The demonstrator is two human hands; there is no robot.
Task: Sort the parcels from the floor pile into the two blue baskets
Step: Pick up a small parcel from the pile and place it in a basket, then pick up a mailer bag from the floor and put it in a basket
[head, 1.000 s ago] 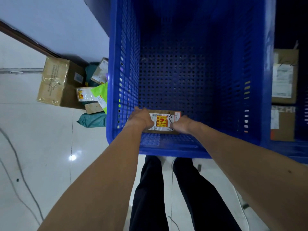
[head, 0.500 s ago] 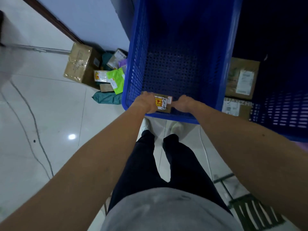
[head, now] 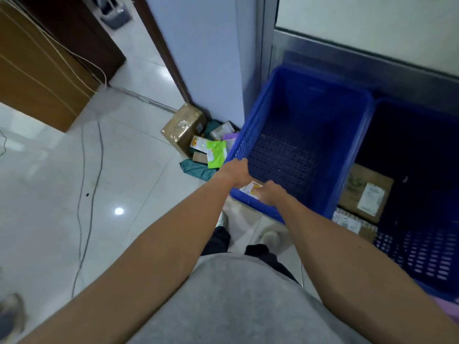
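Small parcel (head: 251, 188) at the near wall of the blue basket (head: 250, 130)
Our left hand (head: 234, 173) and right hand (head: 269, 193) grip its two ends.

A small labelled parcel (head: 251, 188) is in the near corner of the blue basket (head: 250, 135).

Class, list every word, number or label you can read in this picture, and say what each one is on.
No text is legible.
Red-and-yellow label on the held parcel: blurred.
White label on the brown box in the right basket: too small.
Labels on the green mailer and the rest of the floor pile: too small.
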